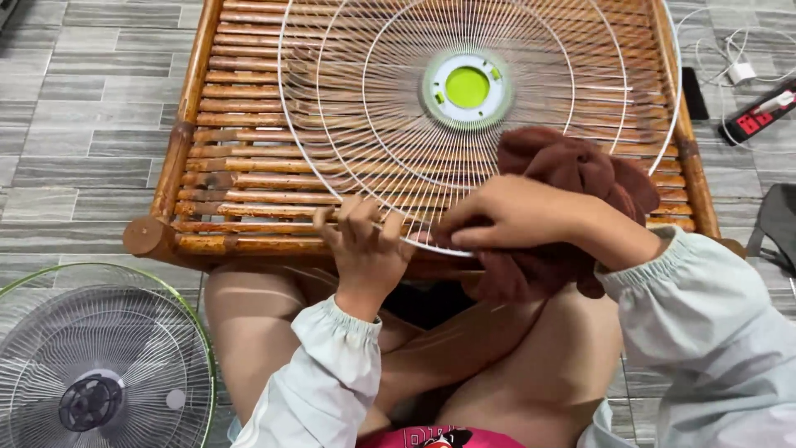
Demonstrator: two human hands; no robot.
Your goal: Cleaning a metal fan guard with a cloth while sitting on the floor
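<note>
— Head view: what is each hand doing?

— The left hand is closing its grip on the white fan grille rim at six o'clock; the grille is lying on the bamboo worktop.

— And the right hand?

— It is clutching a brown cloth, pressing it against the wires at four o'clock.

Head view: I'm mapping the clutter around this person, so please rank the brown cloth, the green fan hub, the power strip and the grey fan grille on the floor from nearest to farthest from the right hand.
From the right hand:
1. Brown cloth, in its grip.
2. Green fan hub, above it at the white guard's centre.
3. Power strip, on the floor at upper right.
4. Grey fan grille, far lower left.
</note>
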